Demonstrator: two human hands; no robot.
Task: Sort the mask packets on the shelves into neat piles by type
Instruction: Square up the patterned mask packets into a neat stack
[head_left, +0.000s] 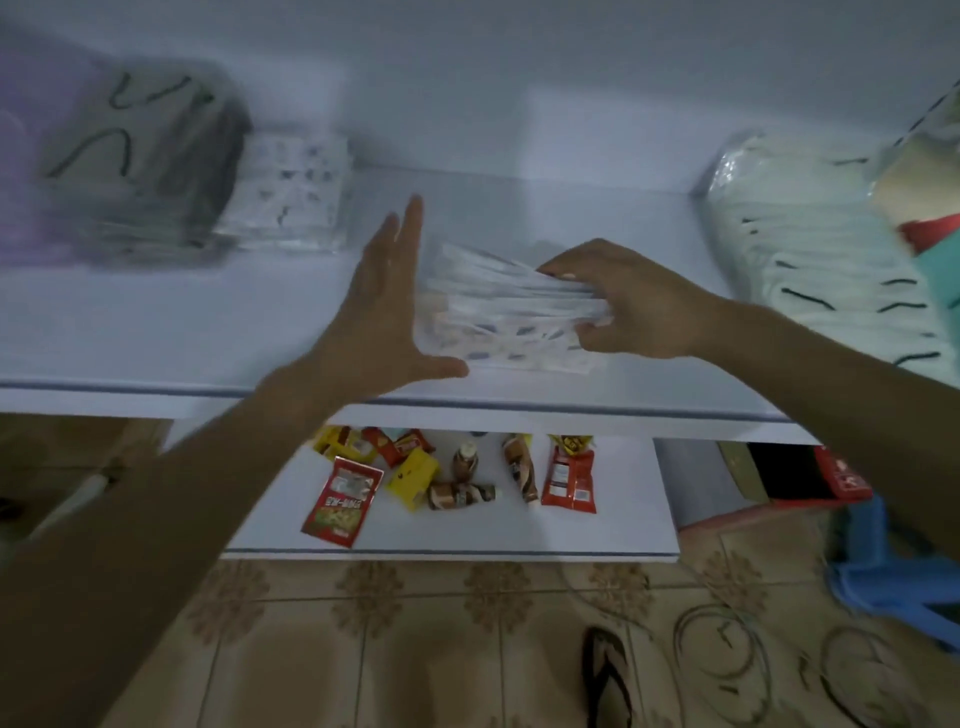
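Right fingers (576, 267) gripping mask packets (498, 312), prints blurred

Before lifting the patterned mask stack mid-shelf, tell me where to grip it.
Take the patterned mask stack by its short ends, one hand from each side: the packets lie fanned and loose, so squeezing likely holds them. The right hand pinches the right end.

Mask packet piles (506, 317) on white shelf (156, 327)
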